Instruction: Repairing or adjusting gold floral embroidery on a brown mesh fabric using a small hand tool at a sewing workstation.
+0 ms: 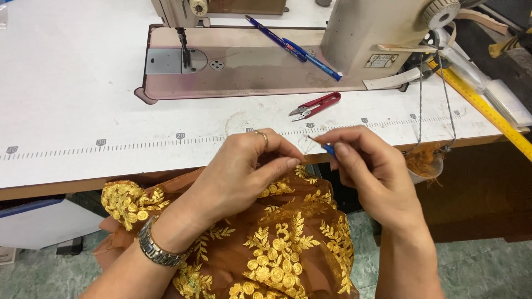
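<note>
While the brown sheer fabric with gold floral embroidery (277, 243) spills from the counter edge down into the lower middle of the frame, both hands work together just above it at the centre. The left hand (244, 171), with a ring on one finger and a metal link wristwatch (157, 249) on the wrist, has its fingers curled and pinched on the upper edge of the fabric. The right hand (368, 166) is closed around a small blue-handled tool with a thin metal tip (327, 147), the tip pointing left toward the left fingertips; the two hands nearly touch. The exact spot where the tip meets the cloth is too small to tell.

The white counter (72, 83) fills the upper half of the frame, with a printed ruler strip (138, 143) running along its near edge. A pair of red-handled thread snips (315, 106) lies on the counter just above the hands. Further up sits a beige sewing machine (366, 39), its needle and presser foot (185, 52) at the upper left centre over a metal plate. Two blue pens (293, 47) rest diagonally on the machine bed. At the right edge of the frame a yellow measuring stick (487, 108) slants down along the counter, and a small tuft of orange-brown thread scraps (424, 160) hangs beside the right hand.
</note>
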